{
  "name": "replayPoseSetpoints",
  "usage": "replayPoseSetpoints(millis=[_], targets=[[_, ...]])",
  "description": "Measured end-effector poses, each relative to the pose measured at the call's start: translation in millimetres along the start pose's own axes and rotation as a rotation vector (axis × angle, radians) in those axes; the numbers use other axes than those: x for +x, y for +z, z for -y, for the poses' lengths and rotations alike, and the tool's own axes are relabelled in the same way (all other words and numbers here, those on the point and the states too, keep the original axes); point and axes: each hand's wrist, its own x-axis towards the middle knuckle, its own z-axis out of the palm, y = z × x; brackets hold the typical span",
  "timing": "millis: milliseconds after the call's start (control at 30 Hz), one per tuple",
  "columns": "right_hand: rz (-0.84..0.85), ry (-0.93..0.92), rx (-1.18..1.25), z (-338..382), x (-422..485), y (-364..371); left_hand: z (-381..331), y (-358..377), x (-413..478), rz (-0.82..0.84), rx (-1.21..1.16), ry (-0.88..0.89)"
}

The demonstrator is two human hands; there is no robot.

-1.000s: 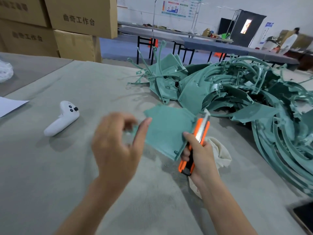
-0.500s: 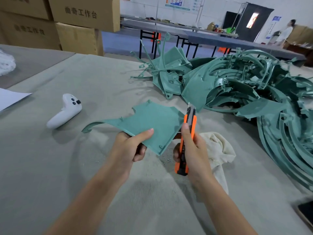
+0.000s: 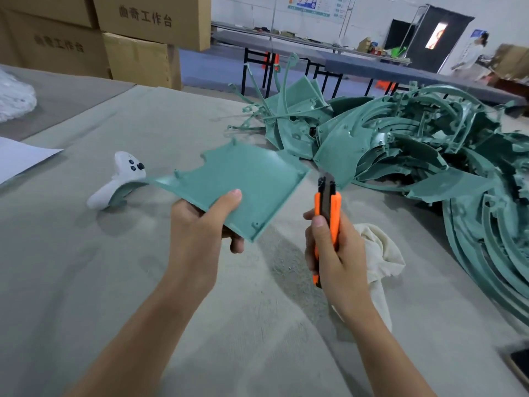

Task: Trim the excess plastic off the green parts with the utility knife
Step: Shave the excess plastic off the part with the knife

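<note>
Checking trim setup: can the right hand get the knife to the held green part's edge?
Probably yes: the right hand holds the utility knife beside the green part in the left hand, nothing between them.

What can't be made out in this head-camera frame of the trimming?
Head view:
utility knife: blade tip blurred, extension unclear; handle partly hidden inside the right hand.
left hand: fingers mostly hidden under the green part.
cloth: partly behind the right hand.
dark flat object: cut off by the bottom-right corner.
wall poster: text too small.
</note>
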Motion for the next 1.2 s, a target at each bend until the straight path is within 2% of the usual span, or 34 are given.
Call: replayPoseSetpoints(millis=[67, 167, 500, 833, 1067, 1200], targets=[[0.037, 0.025, -0.020, -2.6, -1.2, 2.0, 2.7, -1.4, 3.6, -0.034, 0.003, -0.104], [0.061, 0.016, -0.106, -5.7, -3.0, 6.0, 6.9, 0.2, 3.3, -0.044, 0.032, -0.145], [0.058, 0.000, -0.153, -5.6, -5.6, 7.2, -5.6, -3.9, 5.6, -0.130, -0.066, -0.049], [0.066, -0.044, -0.312, -2.1, -4.8, 9.2, -0.2, -6.2, 4.4, -0.071, 0.022, 0.027], [0.302, -0.218, -0.330, -0.8, -15.2, 15.4, -0.2, -9.2, 7.4, -0.114, 0.009, 0.031], [0.167, -0.103, -0.303, -3.7, -4.2, 6.2, 0.2, -9.6, 7.5, -0.083, 0.014, 0.001]])
